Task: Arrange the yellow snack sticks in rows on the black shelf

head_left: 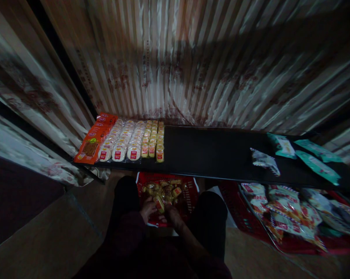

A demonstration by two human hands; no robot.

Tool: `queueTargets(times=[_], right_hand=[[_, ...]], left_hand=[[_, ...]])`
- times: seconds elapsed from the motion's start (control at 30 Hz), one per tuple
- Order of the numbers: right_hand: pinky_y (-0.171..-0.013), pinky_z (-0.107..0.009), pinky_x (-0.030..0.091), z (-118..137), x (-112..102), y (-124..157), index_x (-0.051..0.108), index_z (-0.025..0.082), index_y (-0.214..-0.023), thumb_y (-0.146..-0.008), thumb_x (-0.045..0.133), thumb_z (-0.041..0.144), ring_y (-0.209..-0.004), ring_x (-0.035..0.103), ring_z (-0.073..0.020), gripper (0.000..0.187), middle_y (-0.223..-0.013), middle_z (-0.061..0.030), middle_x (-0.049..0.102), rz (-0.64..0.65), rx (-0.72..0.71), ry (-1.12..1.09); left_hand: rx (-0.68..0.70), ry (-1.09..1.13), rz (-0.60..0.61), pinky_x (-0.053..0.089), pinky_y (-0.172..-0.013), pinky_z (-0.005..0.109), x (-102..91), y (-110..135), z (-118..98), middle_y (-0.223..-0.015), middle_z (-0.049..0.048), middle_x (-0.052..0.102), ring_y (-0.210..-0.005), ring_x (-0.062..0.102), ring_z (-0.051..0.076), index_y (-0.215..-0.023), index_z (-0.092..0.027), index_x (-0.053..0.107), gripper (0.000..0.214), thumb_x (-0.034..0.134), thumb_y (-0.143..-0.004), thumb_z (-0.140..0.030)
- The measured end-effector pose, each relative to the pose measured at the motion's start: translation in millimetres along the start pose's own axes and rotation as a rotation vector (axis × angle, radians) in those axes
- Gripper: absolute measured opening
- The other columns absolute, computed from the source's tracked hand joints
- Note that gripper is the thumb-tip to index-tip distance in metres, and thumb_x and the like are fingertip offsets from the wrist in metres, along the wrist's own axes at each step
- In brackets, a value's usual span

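Note:
A red plastic basket (189,198) sits on the floor between my knees, holding several small yellow snack packets (163,190). Both my hands reach into it. My left hand (148,209) curls its fingers around a yellow packet (158,203) at the basket's near side. My right hand (171,214) is beside it, touching the same cluster of packets; its fingers are dim and partly hidden. Above the basket runs a black shelf (210,153).
The shelf's left end carries rows of orange packs (93,141), round white packs (121,141) and small yellow packs (153,141). Green and white bags (317,164) lie at its right end. A second red basket of snack bags (288,217) stands at right. Striped curtain behind.

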State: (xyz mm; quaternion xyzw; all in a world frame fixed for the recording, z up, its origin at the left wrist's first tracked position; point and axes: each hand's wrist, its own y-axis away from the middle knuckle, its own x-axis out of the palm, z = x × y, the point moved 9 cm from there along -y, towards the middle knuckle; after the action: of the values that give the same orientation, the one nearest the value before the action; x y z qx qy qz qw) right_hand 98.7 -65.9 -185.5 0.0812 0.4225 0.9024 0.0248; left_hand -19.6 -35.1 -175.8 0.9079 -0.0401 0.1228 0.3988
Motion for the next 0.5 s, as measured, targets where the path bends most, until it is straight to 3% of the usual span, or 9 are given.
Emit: queueTargets(times=[0.17,0.33,0.5], right_hand=[[-0.049,-0.022,0.040,4.5,2.7,-0.9,0.059,0.017,-0.077,-0.084,0.043,0.051,-0.049,0.057,-0.0120,0.039,-0.059,-0.0020,0.063,0.050,-0.115,0.095],[-0.050,-0.024,0.038,5.9,-4.5,-6.9,0.062,0.017,-0.074,-0.059,0.057,0.074,-0.052,0.053,-0.0124,0.059,-0.059,-0.0010,0.062,-0.005,-0.207,0.094],[-0.058,-0.026,0.041,17.4,-5.1,-1.8,0.066,0.018,-0.080,-0.044,0.068,0.073,-0.061,0.054,-0.0136,0.066,-0.066,-0.0005,0.063,-0.028,-0.282,-0.009]], left_hand=[[-0.004,-0.010,0.010,0.047,-0.082,0.029,3.0,5.0,-4.1,-0.094,0.0070,0.069,-0.091,0.064,0.018,-0.101,-0.016,0.061,0.031,0.066,-0.071,-0.024],[-0.066,-0.009,-0.122,0.050,-0.078,0.028,-4.3,6.1,-1.1,-0.092,0.0061,0.070,-0.088,0.067,0.018,-0.099,-0.016,0.062,0.027,0.067,-0.073,-0.020],[-0.059,0.017,-0.165,0.052,-0.078,0.029,-4.8,4.6,-0.8,-0.094,0.0078,0.071,-0.087,0.068,0.019,-0.104,-0.017,0.061,0.034,0.071,-0.073,-0.027]])
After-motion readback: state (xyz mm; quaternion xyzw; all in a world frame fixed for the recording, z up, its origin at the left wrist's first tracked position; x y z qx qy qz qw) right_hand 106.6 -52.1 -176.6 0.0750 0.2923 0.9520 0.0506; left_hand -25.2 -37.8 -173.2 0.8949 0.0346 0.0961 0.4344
